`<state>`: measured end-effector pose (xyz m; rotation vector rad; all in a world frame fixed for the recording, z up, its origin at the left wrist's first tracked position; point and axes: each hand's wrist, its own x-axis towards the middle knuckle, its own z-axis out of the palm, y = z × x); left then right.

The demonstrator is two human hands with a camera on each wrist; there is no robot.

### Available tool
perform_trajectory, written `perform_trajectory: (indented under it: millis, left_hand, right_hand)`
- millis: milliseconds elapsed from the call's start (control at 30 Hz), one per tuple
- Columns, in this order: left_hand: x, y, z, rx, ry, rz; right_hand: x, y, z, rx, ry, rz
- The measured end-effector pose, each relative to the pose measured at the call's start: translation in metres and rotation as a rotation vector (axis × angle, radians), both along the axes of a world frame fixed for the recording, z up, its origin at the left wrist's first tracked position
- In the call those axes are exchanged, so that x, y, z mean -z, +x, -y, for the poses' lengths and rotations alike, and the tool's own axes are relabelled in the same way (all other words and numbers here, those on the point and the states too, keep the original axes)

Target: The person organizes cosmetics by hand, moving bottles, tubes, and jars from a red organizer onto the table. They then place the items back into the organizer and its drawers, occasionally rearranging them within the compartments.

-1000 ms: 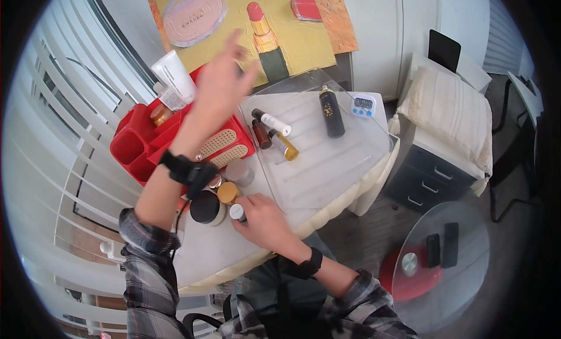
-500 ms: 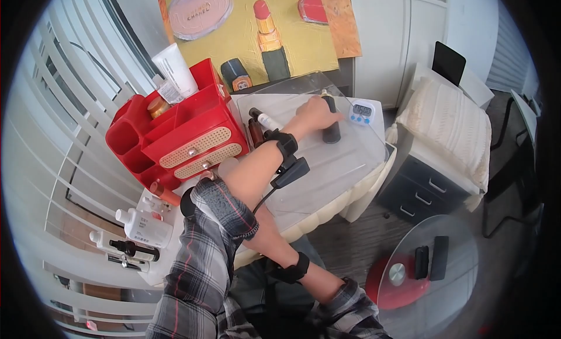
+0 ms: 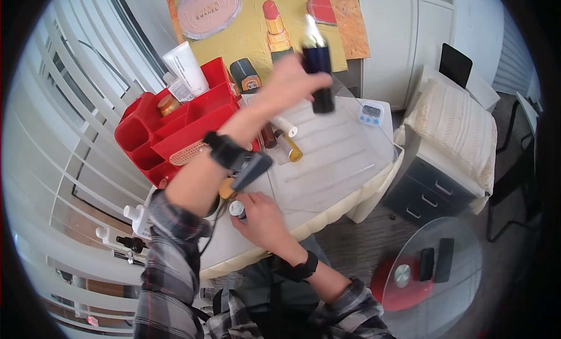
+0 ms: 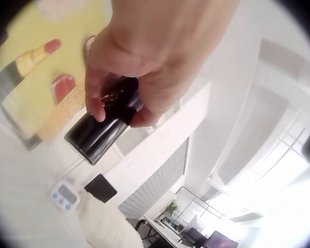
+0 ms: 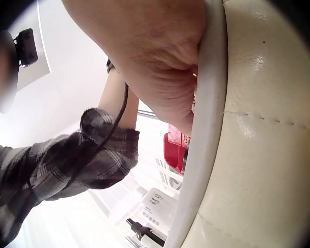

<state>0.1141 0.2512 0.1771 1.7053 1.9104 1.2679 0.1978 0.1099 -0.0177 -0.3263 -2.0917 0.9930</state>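
My left hand (image 3: 289, 85) grips a dark bottle (image 3: 318, 70) with a pale top, held upright in the air over the far part of the clear sheet (image 3: 333, 158). In the left wrist view the fingers and thumb of the left hand (image 4: 150, 57) wrap round the shiny black bottle (image 4: 98, 137). By the table's near edge my right hand (image 3: 266, 222) holds a small container (image 3: 236, 209) with a whitish top. The right wrist view shows the right hand (image 5: 150, 67) behind the table edge (image 5: 201, 155), its fingertips hidden.
Left of the sheet stands a red organizer (image 3: 137, 131) with a white tube (image 3: 187, 67). A brown bottle, a yellow bottle (image 3: 294, 152) and a white one lie on the sheet. A timer (image 3: 370, 113) is at the far right; white bottles (image 3: 139, 219) stand at the left.
My left hand has swung from the organizer side to the dark bottle, taken hold of it, and raised it up and leftward off the sheet. The right hand stays near the table's front edge.
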Motion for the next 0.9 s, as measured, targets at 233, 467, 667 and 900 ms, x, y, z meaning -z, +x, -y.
perform_trajectory:
  millis: [233,467,667,900]
  left_hand:
    - [-0.08,-0.094,0.066,-0.335,0.513,-0.376]
    - [-0.042,-0.165,0.064,-0.601,0.394,-0.435]
    - [-0.026,-0.182,0.056,-0.642,0.304,-0.476]
    - [-0.01,-0.183,0.05,-0.619,0.21,-0.349]
  right_hand:
    - [-0.006,0.003,0.002,-0.007,0.017,0.07]
    - [-0.004,0.001,0.002,-0.008,0.062,0.04]
    - [-0.004,0.001,0.0,-0.023,0.064,0.069]
    - [-0.003,0.001,-0.001,0.002,0.068,-0.037]
